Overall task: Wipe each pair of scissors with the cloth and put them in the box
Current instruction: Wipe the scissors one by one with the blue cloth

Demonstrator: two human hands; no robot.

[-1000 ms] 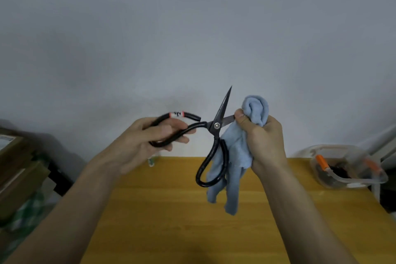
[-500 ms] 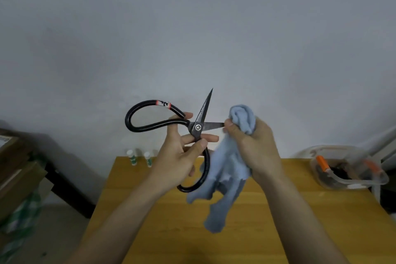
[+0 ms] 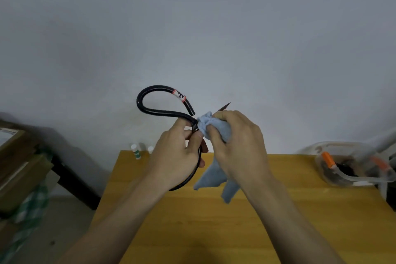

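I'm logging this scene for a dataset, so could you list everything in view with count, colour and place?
scissors: 1 pair, black with a red-and-white band on one handle loop, held up above the table
cloth: 1, light blue, wrapped round the blades, tail hanging down
table: 1, yellow wood, below the hands
box: 1, clear plastic, table's right edge, orange-handled things inside
small bottles: 2, white, far left table corner
left hand: grips scissors near the pivot
right hand: grips cloth

Both hands raised, fingers (image 3: 194,141) curled
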